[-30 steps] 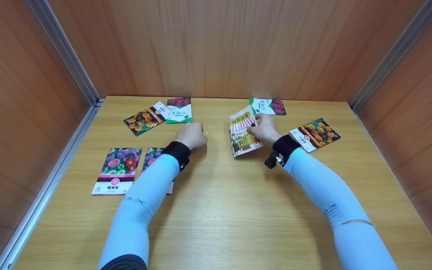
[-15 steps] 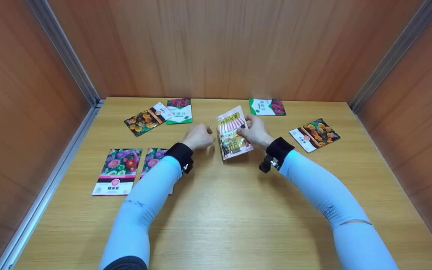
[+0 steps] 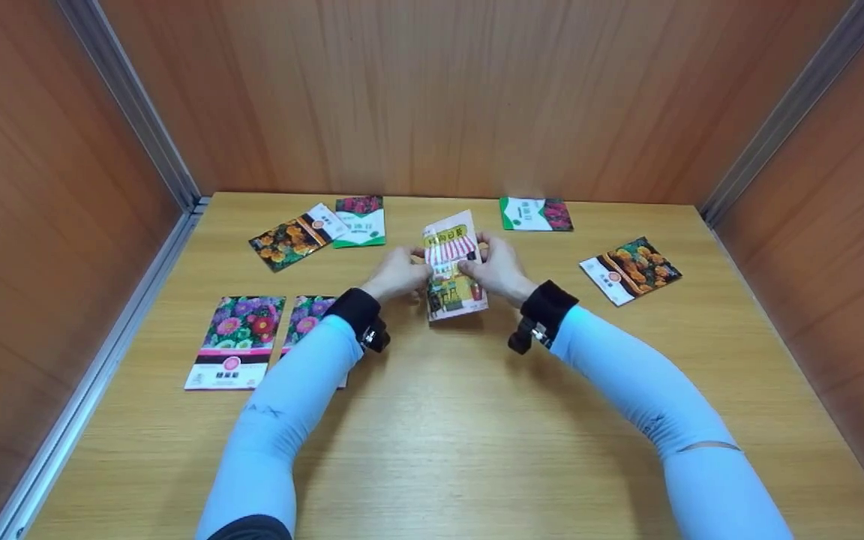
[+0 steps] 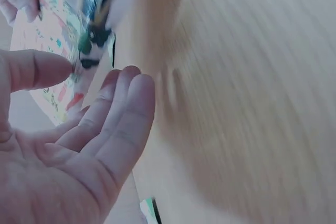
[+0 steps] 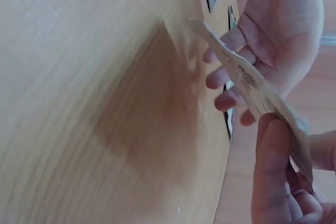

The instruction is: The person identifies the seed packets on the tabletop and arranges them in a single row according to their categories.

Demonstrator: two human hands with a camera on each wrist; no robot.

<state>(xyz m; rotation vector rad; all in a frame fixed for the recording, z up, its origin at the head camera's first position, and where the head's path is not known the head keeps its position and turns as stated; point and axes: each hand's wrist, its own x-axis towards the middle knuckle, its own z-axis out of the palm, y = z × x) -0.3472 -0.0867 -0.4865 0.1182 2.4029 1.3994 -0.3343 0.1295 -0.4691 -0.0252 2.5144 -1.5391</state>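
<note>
A pink and yellow seed packet (image 3: 453,298) with a striped awning print is held tilted over the wooden table, its shadow apart from it in the right wrist view. My right hand (image 3: 503,271) pinches its right side, thumb on the printed front and fingers behind. At the left edge is my left hand (image 3: 396,274). In the left wrist view the left thumb (image 4: 44,70) meets the packet's front, while the other fingers (image 4: 126,114) extend loosely behind its edge. Seen from the right wrist, the packet (image 5: 252,85) is edge-on between both hands.
Two purple-and-pink flower packets, one whole packet (image 3: 235,341) and one partly under the left arm, lie front left. Behind them an orange flower packet (image 3: 293,240) overlaps a green-white packet (image 3: 361,225). Another green-white packet (image 3: 533,214) and orange packet (image 3: 631,271) lie right. Wooden walls enclose the table.
My right hand has brought the seed packet leftward to the middle, turning it more upright. The left hand has moved slightly right and its fingers have opened around the packet's left edge.
</note>
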